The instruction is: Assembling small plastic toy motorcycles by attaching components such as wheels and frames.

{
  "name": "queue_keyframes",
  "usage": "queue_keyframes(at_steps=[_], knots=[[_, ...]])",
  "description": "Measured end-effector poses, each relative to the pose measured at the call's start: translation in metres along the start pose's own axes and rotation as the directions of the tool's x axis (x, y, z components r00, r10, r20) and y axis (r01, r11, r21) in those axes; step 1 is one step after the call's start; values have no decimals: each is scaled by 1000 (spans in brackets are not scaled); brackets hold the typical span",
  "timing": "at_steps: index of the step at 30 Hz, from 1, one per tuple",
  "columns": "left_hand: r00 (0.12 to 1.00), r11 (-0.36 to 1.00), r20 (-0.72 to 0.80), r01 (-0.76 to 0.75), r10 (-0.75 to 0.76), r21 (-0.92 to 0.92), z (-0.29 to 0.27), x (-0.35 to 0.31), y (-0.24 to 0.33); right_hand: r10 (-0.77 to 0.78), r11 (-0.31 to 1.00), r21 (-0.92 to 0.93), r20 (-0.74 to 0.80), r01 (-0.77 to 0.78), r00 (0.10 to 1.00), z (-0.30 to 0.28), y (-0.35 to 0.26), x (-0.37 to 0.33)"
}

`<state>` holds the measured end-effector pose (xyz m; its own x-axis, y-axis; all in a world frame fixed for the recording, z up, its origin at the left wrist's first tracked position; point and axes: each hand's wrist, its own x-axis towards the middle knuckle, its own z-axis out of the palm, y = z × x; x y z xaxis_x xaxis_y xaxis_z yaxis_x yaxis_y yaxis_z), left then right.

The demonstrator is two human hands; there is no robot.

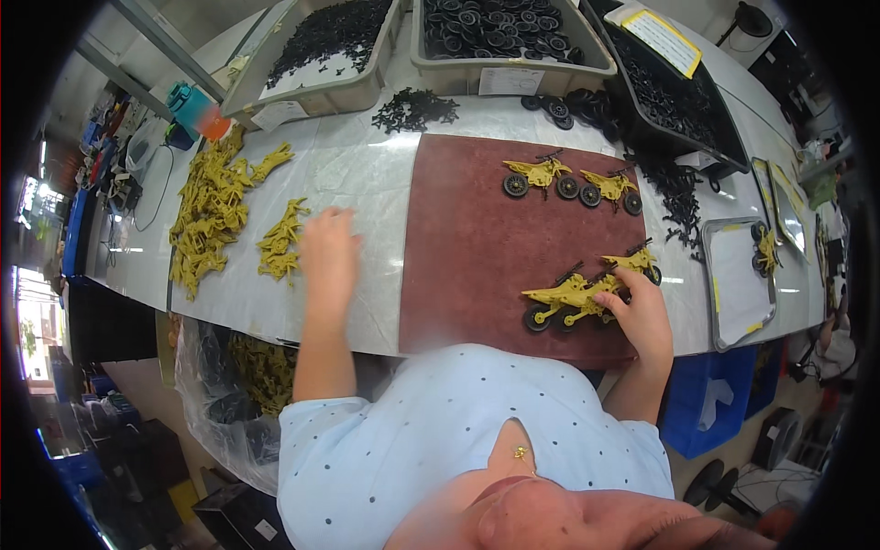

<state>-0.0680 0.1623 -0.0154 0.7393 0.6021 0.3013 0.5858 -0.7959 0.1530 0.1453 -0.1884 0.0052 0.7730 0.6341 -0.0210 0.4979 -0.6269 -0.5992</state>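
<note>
My left hand (332, 252) is over the white table, just right of a small group of yellow toy motorcycle bodies (280, 240). Its fingers are blurred, so their grip is unclear. On the right, my right hand (639, 310) pinches the rear end of a yellow toy motorcycle (568, 295) with black wheels, low on the dark red mat (467, 238). Another yellow toy motorcycle (642, 260) lies just beyond these fingers, partly hidden. Farther up the mat stand two more, a left one (539, 172) and a right one (610, 188), both with black wheels and handlebars.
A large heap of yellow bodies (206, 215) lies at the left. Grey bins of small black parts (325, 41) and wheels (495, 27) line the back, beside a black bin (674, 96). Loose black parts (415, 110) lie before them. A tray (738, 284) stands at right.
</note>
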Motion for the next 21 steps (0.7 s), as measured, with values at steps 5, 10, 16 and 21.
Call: queue_keyframes(at_steps=[5,10,16,21], knots=[[969,990,212,109,-127,93,-11,-4,-52,-20,997,-73,-101,12,995,-2,-14,6],[953,997,301,61,-45,-41,1,13,-42,-35,999,6,-272,38,962,-5,-20,12],[955,762,144,-110,258,-638,-5,54,45,-155,960,189,-253,206,955,-17,-45,41],[861,624,-50,-407,507,-667,13,89,147,-107,887,462,157,23,982,-4,-73,111]])
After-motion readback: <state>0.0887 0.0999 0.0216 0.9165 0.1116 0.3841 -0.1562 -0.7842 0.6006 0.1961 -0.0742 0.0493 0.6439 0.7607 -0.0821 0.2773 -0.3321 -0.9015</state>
